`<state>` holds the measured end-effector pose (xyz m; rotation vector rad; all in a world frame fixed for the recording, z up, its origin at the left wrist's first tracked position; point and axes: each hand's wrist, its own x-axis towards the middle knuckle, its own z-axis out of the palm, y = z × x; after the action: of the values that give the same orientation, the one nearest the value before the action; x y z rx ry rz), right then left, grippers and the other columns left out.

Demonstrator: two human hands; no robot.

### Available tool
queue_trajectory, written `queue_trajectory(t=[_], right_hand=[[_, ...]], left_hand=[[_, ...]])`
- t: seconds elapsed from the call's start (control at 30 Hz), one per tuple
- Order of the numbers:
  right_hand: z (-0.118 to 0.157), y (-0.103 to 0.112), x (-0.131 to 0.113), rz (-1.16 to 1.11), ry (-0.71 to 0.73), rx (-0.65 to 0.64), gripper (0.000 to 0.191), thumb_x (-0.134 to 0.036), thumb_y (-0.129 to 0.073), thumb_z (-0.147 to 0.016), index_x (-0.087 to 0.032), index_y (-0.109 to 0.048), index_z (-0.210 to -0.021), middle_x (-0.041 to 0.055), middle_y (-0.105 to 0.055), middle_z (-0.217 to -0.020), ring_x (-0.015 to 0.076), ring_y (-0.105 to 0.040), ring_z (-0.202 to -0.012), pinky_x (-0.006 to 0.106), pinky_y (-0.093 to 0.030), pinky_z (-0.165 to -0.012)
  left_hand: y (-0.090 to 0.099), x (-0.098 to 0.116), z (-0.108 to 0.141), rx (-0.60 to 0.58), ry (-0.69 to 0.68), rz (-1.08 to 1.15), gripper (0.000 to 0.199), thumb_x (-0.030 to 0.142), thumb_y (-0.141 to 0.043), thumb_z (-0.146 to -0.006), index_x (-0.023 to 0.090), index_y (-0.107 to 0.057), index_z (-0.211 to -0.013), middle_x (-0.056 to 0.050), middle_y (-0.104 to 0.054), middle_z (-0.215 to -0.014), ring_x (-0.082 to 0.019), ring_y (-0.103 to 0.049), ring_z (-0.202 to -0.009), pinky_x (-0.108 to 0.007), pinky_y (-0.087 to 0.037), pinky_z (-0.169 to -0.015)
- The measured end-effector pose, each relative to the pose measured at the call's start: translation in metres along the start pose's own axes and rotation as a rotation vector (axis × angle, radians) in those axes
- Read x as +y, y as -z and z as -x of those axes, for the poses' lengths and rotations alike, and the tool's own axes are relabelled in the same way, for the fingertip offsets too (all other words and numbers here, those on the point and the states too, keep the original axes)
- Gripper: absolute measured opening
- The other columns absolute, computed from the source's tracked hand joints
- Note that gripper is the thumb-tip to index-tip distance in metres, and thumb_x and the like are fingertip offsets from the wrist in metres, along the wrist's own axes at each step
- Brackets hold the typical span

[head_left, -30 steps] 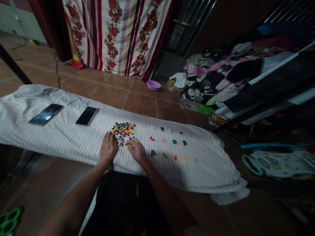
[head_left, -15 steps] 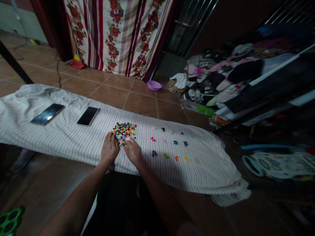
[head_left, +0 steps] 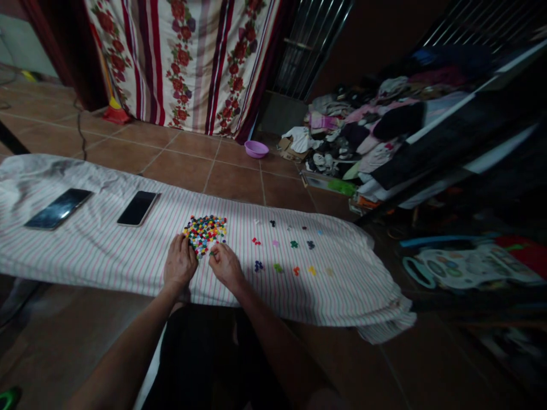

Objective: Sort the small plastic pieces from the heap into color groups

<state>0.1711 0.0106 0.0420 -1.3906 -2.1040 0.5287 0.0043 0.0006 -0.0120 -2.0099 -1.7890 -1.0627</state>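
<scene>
A pile of small multicoloured beads (head_left: 207,230) lies on a striped cloth (head_left: 141,250). My left hand (head_left: 179,262) rests at the pile's near left edge, fingers stretched out and touching it. Just off the pile's near right side, my right hand (head_left: 225,265) is closed in a pinch on a tiny dark bead (head_left: 212,254), perhaps green. To the right, beads are set out in small groups by colour: red beads (head_left: 256,241), dark green beads (head_left: 294,244), navy beads (head_left: 258,266), orange beads (head_left: 296,271) and yellow beads (head_left: 311,271) among them.
Two dark-screened devices, a larger one (head_left: 58,209) and a phone (head_left: 138,208), lie left of the pile. Beyond the cloth, a purple basin (head_left: 256,149) stands on the tiled floor. Heaped clothes (head_left: 359,128) and a white plastic toy panel (head_left: 461,270) are at the right.
My right hand has drawn slightly back from the pile, its fingers now pinched on a tiny bead. My left hand remains at the pile's edge. The whole view has shifted.
</scene>
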Motion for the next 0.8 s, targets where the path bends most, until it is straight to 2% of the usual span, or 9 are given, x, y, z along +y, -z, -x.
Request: queue_trajectory(t=[0.17,0.4,0.5,0.6,0.8], right_hand=[[0.003,0.014,0.018,-0.026,-0.035,0.112,0.02,-0.013,-0.05,-0.078,-0.022,-0.06,-0.093,0.0018,-0.063,-0.087,0.0154,-0.059,-0.08,0.027,-0.047,-0.079],[0.008,0.038,0.064,-0.016,-0.065,0.294,0.021,-0.015,-0.047,-0.075,-0.02,-0.064,-0.088,0.0037,-0.064,-0.079,0.0163,-0.061,-0.074,0.027,-0.049,-0.074],[0.012,0.056,0.084,-0.006,-0.096,0.363,0.023,-0.018,-0.045,-0.076,-0.019,-0.066,-0.086,0.0042,-0.065,-0.079,0.0155,-0.06,-0.071,0.026,-0.049,-0.071],[0.016,0.077,0.104,0.005,-0.144,0.413,0.025,-0.024,-0.044,-0.077,-0.018,-0.067,-0.086,0.0046,-0.065,-0.076,0.0152,-0.059,-0.066,0.026,-0.049,-0.067],[0.025,0.122,0.145,0.085,-0.356,0.441,0.027,-0.031,-0.048,-0.074,-0.018,-0.07,-0.083,0.0042,-0.067,-0.071,0.0164,-0.06,-0.064,0.026,-0.048,-0.067]], left_hand=[[0.003,0.0,0.0,-0.034,-0.024,0.034,0.031,0.014,-0.039,-0.085,0.01,-0.055,-0.111,-0.02,-0.058,-0.119,-0.032,-0.038,-0.134,-0.056,-0.038,-0.108],[0.007,0.002,-0.003,-0.025,-0.008,0.063,0.029,0.013,-0.04,-0.084,0.01,-0.055,-0.109,-0.021,-0.057,-0.119,-0.032,-0.039,-0.132,-0.055,-0.038,-0.108],[0.009,0.002,-0.004,-0.041,-0.046,0.05,0.027,0.013,-0.039,-0.085,0.01,-0.056,-0.106,-0.02,-0.058,-0.114,-0.033,-0.04,-0.132,-0.056,-0.038,-0.108],[0.01,0.003,-0.005,-0.023,-0.021,0.054,0.028,0.014,-0.039,-0.086,0.011,-0.054,-0.109,-0.019,-0.057,-0.114,-0.032,-0.041,-0.131,-0.055,-0.039,-0.108],[0.008,0.003,-0.004,-0.042,-0.001,0.059,0.032,0.017,-0.037,-0.087,0.01,-0.051,-0.115,-0.019,-0.056,-0.117,-0.033,-0.04,-0.131,-0.056,-0.039,-0.107]])
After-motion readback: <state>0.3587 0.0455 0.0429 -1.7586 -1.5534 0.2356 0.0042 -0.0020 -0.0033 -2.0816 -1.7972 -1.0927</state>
